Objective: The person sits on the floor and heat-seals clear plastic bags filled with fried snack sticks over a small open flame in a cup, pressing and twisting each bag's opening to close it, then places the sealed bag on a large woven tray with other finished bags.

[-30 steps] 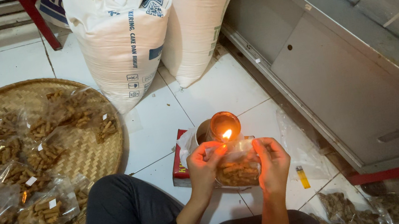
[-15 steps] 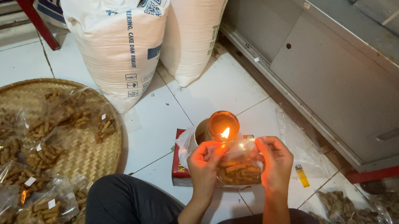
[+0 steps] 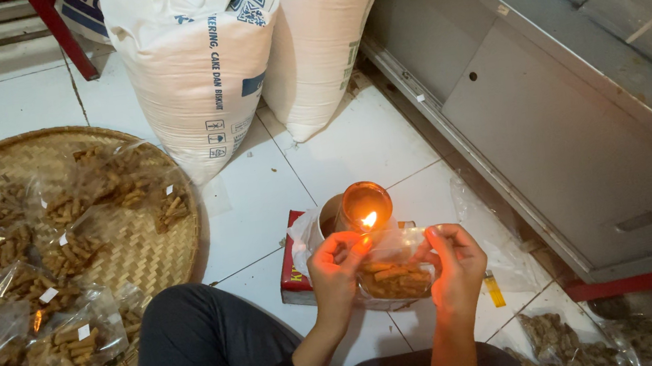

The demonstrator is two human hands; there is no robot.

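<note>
Both hands pinch the top edge of a small clear bag of brown snack sticks (image 3: 393, 276) — the left hand (image 3: 337, 267) grips its left corner, the right hand (image 3: 457, 262) its right corner, fingers closed on the plastic. The bag hangs between them, its lower part partly hidden by the palms. Just above the left fingertips burns a small flame (image 3: 368, 220) in a round lamp (image 3: 363, 206); whether plastic touches fire is hard to tell. Under the hands a red box (image 3: 293, 264) shows only one side. Well left lies a woven tray (image 3: 146, 253) of filled bags — cut off at the frame edge.
</note>
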